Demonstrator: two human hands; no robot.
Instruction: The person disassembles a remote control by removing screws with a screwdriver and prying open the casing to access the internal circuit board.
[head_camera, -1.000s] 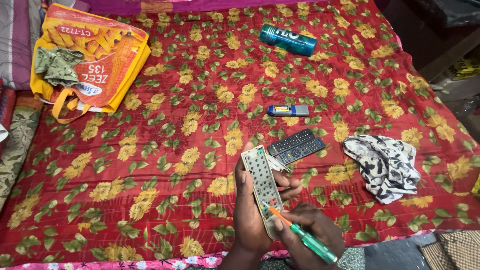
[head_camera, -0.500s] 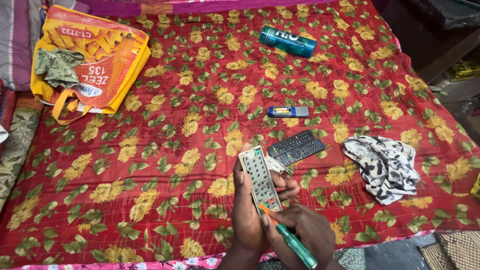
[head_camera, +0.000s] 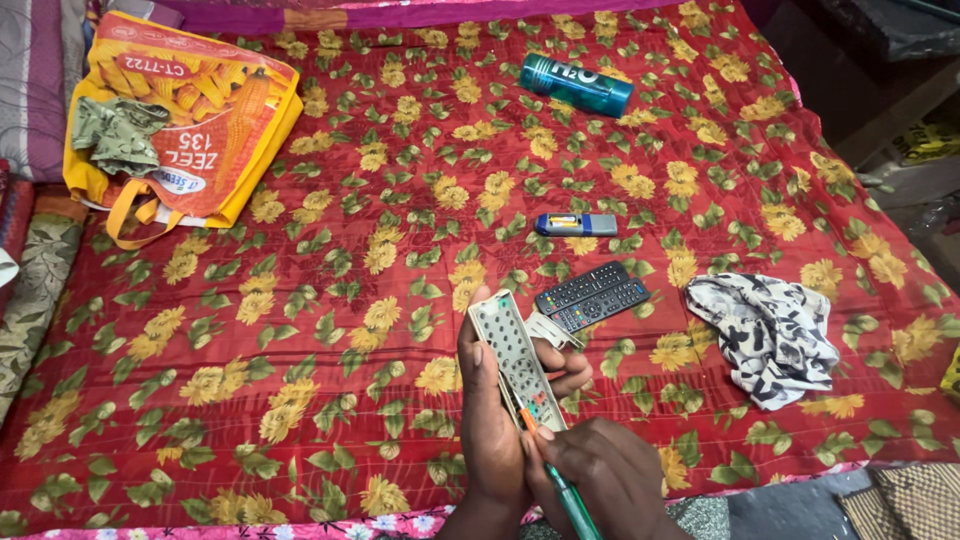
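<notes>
On red floral bedspread (head_camera: 330, 300), head view: left hand (head_camera: 490, 420) gripping long grey remote control (head_camera: 515, 355), upright-ish, above bed's near edge. Right hand (head_camera: 610, 470) clenched on green-barrelled orange-tipped screwdriver (head_camera: 560, 480), tip touching remote's lower end. Casing looks closed; opening prob. just begun. Two black remotes (head_camera: 592, 295) nearby, untouched.

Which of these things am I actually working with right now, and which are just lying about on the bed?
In hand:
left hand grips the grey remote
right hand presses the green screwdriver to its lower end

Lying about:
two black remotes
small blue device
teal can
black-and-white cloth
yellow bag
</notes>
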